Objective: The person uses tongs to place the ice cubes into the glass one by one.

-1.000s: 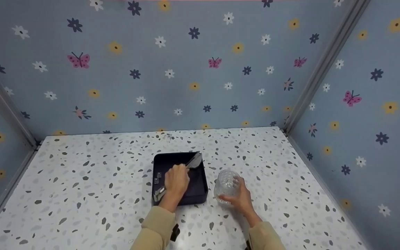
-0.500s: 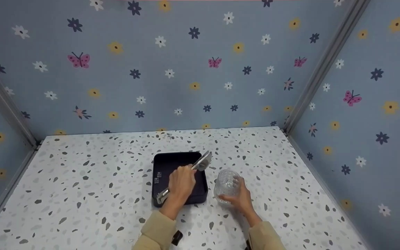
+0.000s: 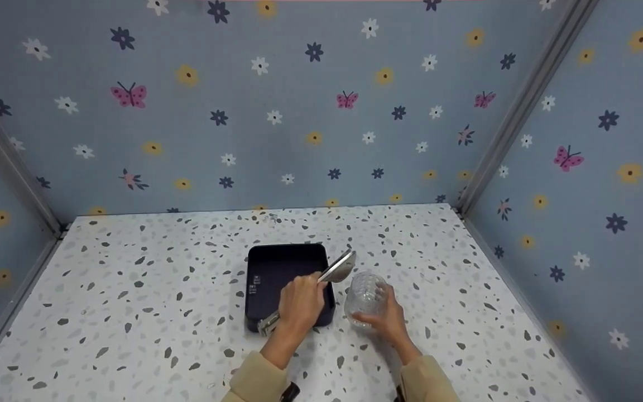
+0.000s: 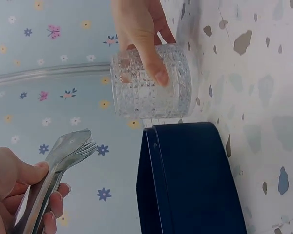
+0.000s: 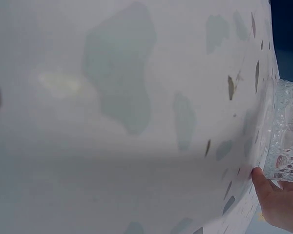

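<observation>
My left hand (image 3: 302, 301) grips a bundle of metal cutlery (image 3: 339, 268) above the right side of a dark blue tray (image 3: 268, 268). In the left wrist view, a spoon head (image 4: 71, 144) and fork tines (image 4: 87, 150) stick out past the fingers, side by side. To the right of the tray, a clear, patterned glass (image 3: 365, 296) stands on the table. My right hand (image 3: 391, 321) holds it from its right side, with the thumb across the front, as the left wrist view also shows. The right wrist view catches only part of the glass (image 5: 289, 122) and hand.
The speckled white tabletop (image 3: 148, 301) runs back to a blue flowered wall (image 3: 277, 134). A similar panel (image 3: 572, 223) stands along the right side, with another at the left. Small white markings show inside the tray's left side.
My left hand has moved right with the cutlery, whose heads now extend past the tray's right edge towards the glass. The right hand and the glass stay in place.
</observation>
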Action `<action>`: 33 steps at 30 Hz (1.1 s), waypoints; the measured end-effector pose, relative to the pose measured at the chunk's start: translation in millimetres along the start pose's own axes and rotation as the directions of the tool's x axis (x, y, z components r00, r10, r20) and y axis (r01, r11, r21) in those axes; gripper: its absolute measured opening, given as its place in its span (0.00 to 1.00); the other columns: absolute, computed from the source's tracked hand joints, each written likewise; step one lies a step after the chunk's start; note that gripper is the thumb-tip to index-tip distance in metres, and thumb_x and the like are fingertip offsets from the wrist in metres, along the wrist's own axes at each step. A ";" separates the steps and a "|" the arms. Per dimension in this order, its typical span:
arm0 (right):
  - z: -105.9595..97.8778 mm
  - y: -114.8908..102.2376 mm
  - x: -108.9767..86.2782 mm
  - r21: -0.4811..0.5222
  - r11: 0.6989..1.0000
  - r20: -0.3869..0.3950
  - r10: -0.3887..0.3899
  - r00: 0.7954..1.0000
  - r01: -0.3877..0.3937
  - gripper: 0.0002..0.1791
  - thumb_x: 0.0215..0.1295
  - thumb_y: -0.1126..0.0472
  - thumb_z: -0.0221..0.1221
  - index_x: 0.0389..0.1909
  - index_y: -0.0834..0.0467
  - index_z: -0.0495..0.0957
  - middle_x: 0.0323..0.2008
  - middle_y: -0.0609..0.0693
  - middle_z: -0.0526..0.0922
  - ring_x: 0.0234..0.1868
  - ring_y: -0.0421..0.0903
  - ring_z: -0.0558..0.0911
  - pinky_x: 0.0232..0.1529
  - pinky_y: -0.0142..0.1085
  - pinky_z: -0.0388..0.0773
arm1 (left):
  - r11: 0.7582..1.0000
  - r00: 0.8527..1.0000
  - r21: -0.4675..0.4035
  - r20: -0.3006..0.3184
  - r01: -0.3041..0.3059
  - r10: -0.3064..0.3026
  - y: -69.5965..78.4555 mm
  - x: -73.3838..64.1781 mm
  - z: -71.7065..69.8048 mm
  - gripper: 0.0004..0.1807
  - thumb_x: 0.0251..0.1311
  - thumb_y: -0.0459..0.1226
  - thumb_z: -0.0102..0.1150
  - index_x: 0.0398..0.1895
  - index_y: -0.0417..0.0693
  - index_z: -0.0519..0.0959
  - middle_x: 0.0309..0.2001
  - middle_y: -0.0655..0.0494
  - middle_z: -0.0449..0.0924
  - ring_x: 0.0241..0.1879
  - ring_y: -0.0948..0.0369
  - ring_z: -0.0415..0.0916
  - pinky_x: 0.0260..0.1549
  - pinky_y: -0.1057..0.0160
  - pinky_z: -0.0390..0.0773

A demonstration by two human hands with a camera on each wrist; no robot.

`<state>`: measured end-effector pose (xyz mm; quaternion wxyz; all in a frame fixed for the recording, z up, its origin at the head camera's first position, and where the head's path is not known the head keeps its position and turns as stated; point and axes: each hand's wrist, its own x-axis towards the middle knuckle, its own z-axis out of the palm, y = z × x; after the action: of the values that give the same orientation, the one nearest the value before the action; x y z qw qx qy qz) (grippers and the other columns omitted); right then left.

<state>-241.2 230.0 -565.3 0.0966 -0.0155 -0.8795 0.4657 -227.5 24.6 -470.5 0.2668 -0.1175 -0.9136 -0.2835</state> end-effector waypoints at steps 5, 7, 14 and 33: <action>0.4 0.3 -0.1 -0.023 1.000 -0.005 0.003 1.000 -0.003 0.52 0.30 0.51 0.73 0.59 0.60 0.58 0.55 0.62 0.68 0.54 0.60 0.68 0.53 0.49 0.62 | 0.999 0.999 -0.001 -0.010 -0.035 0.035 8.3 -4.6 1.3 0.05 0.48 0.36 0.61 0.27 0.43 0.79 0.21 0.48 0.79 0.17 0.50 0.75 0.13 0.56 0.71; 0.3 0.7 -0.2 -0.033 0.999 -0.009 -0.001 1.000 0.001 0.52 0.30 0.51 0.73 0.59 0.61 0.57 0.55 0.62 0.68 0.54 0.60 0.68 0.53 0.49 0.62 | 0.999 0.999 0.007 -0.017 -0.051 0.051 11.4 -6.1 2.8 0.05 0.48 0.37 0.61 0.25 0.43 0.79 0.21 0.48 0.79 0.16 0.50 0.75 0.13 0.56 0.70; 0.2 1.1 -0.7 -0.026 1.000 -0.011 0.000 1.000 0.000 0.52 0.30 0.50 0.73 0.59 0.61 0.58 0.55 0.63 0.68 0.55 0.60 0.67 0.54 0.50 0.61 | 0.996 0.996 0.032 -0.014 -0.086 0.086 19.7 -7.1 6.4 0.06 0.46 0.38 0.62 0.20 0.46 0.77 0.18 0.51 0.78 0.16 0.52 0.75 0.13 0.56 0.70; -0.4 0.8 -1.1 -0.017 1.000 -0.008 0.010 1.000 -0.010 0.52 0.31 0.49 0.73 0.59 0.60 0.57 0.56 0.63 0.67 0.56 0.60 0.66 0.54 0.50 0.61 | 0.987 0.986 0.033 -0.041 -0.159 0.160 26.3 -3.7 12.8 0.16 0.48 0.40 0.63 0.37 0.37 0.79 0.31 0.48 0.81 0.25 0.54 0.78 0.21 0.57 0.75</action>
<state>-240.1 230.6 -565.9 0.0975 -0.0224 -0.8830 0.4586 -220.2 53.1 -469.5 0.3100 -0.1802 -0.8993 -0.2502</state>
